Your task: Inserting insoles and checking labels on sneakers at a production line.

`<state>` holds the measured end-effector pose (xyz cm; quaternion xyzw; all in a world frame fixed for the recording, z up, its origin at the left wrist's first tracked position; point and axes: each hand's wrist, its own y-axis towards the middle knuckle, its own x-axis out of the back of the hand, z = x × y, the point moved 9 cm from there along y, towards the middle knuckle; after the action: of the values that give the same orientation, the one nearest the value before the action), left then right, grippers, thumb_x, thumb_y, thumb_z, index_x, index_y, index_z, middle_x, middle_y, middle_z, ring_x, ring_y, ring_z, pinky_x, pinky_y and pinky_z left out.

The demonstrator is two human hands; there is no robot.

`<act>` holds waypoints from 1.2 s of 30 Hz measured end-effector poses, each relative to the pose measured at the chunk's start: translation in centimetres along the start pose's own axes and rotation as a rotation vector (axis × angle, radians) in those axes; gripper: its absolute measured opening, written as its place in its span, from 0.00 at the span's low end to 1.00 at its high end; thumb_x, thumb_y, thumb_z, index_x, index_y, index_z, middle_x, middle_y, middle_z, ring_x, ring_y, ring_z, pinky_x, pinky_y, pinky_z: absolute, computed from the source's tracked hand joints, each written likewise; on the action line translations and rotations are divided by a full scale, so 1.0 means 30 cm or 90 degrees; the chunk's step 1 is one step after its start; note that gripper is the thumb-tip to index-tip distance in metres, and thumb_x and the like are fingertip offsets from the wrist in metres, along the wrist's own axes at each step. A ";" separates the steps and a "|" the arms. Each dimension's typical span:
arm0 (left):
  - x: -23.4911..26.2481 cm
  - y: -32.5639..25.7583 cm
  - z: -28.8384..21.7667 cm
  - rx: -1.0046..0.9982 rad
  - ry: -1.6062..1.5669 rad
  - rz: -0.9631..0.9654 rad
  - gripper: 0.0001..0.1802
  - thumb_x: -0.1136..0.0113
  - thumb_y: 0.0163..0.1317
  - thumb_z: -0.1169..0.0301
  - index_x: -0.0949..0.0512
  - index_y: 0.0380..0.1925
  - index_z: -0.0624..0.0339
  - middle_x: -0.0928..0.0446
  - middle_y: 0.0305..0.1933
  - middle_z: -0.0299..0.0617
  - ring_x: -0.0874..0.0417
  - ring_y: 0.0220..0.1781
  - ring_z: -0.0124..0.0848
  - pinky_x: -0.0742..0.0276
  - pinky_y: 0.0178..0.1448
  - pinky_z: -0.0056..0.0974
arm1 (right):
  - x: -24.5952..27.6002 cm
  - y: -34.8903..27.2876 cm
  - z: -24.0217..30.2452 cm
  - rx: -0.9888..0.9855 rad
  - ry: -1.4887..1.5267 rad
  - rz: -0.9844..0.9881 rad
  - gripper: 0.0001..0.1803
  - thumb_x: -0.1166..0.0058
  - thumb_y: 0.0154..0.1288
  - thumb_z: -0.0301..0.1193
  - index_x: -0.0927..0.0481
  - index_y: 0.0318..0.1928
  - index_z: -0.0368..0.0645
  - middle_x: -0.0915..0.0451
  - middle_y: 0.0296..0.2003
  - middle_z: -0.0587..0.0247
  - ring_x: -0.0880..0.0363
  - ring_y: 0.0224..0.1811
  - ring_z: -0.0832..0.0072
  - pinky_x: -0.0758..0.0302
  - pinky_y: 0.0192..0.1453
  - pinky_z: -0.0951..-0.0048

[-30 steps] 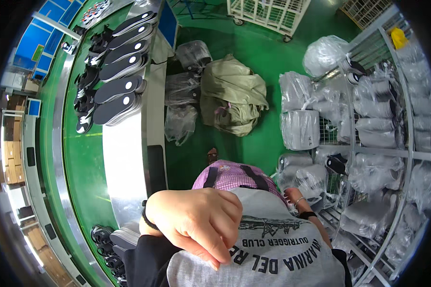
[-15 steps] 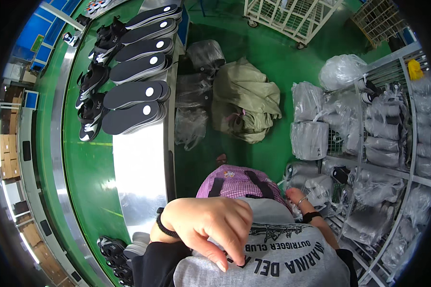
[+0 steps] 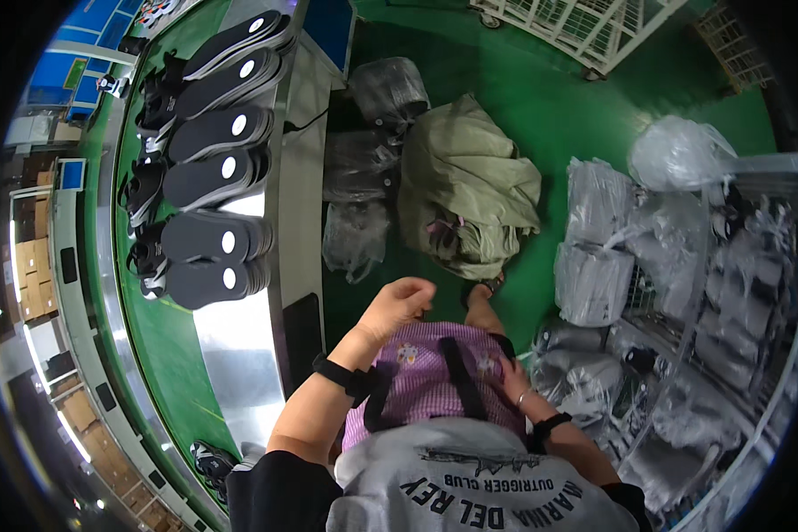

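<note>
Over the floor just beyond my lap, my left hand (image 3: 402,303) is raised with its fingers curled in; nothing shows in it. My right hand (image 3: 511,383) rests against the side of the purple checked apron (image 3: 426,363) at my waist, its fingers loosely extended and partly hidden. To the left, stacks of black insoles (image 3: 206,238) with round white stickers lie in a row on the metal workbench (image 3: 230,341). Black-and-white shoes (image 3: 146,257) stand along the far side of these stacks. Neither hand touches the insoles or shoes.
A large olive sack (image 3: 470,177) sits on the green floor ahead, beside clear plastic bags (image 3: 356,235). At right, a metal rack (image 3: 683,328) holds several plastic-wrapped bundles (image 3: 594,284). A white wire cart (image 3: 594,40) stands at the far end.
My left hand has moved from in front of my shirt forward, past the apron. My right hand has come in from the rack side onto the apron. The view has shifted, and one foot now shows.
</note>
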<state>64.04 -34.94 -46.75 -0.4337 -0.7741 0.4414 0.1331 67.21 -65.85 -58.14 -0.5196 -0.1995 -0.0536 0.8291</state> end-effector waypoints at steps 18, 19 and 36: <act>0.745 1.581 0.171 -0.098 1.082 -0.274 0.23 0.46 0.50 0.69 0.35 0.47 0.60 0.31 0.47 0.43 0.34 0.52 0.44 0.33 0.50 0.45 | -0.116 0.163 0.030 0.023 -0.064 -0.151 0.32 0.44 0.45 0.41 0.36 0.53 0.49 0.39 0.51 0.43 0.41 0.53 0.47 0.41 0.54 0.50; 0.770 1.667 0.168 -0.097 1.152 -0.279 0.25 0.45 0.49 0.69 0.36 0.49 0.59 0.33 0.50 0.41 0.36 0.54 0.42 0.33 0.50 0.45 | -0.148 0.196 0.029 0.013 -0.060 -0.144 0.32 0.44 0.45 0.41 0.36 0.53 0.49 0.39 0.51 0.43 0.41 0.53 0.47 0.41 0.54 0.51; 0.931 1.708 0.048 -0.088 1.084 -0.274 0.07 0.53 0.49 0.71 0.25 0.28 0.56 0.24 0.30 0.48 0.23 0.36 0.46 0.29 0.38 0.47 | -0.121 0.209 0.132 -0.046 0.010 -0.141 0.30 0.44 0.45 0.40 0.34 0.51 0.47 0.39 0.50 0.42 0.39 0.51 0.47 0.40 0.52 0.51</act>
<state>75.15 -1.73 -93.46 -0.4673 -0.5019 -0.1142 0.7188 64.65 -59.93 -63.30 -0.5235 -0.2467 -0.1560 0.8004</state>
